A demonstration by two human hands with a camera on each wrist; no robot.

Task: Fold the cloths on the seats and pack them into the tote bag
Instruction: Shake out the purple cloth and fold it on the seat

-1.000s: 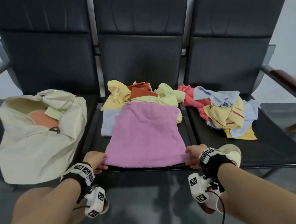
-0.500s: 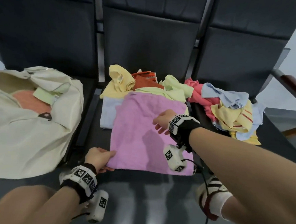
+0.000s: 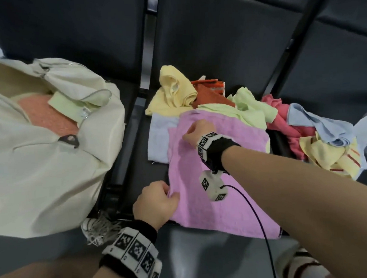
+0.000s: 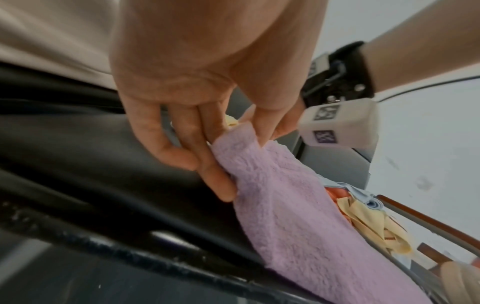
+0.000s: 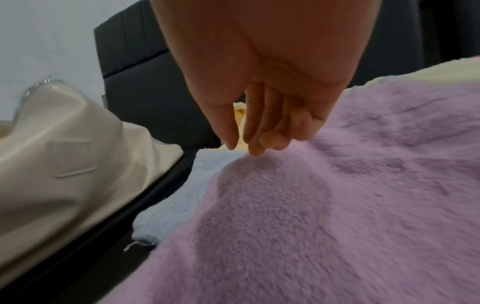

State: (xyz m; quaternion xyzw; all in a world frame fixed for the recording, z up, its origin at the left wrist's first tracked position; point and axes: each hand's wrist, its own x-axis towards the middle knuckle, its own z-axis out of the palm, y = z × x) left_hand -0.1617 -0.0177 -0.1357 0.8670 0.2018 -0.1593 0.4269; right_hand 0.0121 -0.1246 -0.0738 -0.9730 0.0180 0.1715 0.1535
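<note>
A pink fluffy cloth (image 3: 215, 201) lies spread flat on the middle seat, its near edge hanging over the seat front. My left hand (image 3: 158, 201) pinches its left edge between thumb and fingers, seen close in the left wrist view (image 4: 239, 144) on the pink cloth (image 4: 298, 226). My right hand (image 3: 196, 131) reaches across to the far left part of the cloth. There its fingertips (image 5: 255, 151) touch the pink cloth (image 5: 337, 205), with no fabric between thumb and fingers. The cream tote bag (image 3: 39, 170) lies open on the left seat and holds a peach cloth (image 3: 44, 114) and a pale green cloth (image 3: 67, 103).
Behind the pink cloth lie a yellow cloth (image 3: 175, 91), an orange one (image 3: 209, 91) and a light green one (image 3: 247, 106); a pale blue cloth (image 3: 160, 136) lies under its left side. The right seat carries a heap of red (image 3: 285, 123), blue (image 3: 320, 127) and striped yellow (image 3: 331, 156) cloths.
My right hand let go of the near right corner and moved across to the cloth's far left part. My left hand kept its hold and slid up the left edge. The view leaned closer.
</note>
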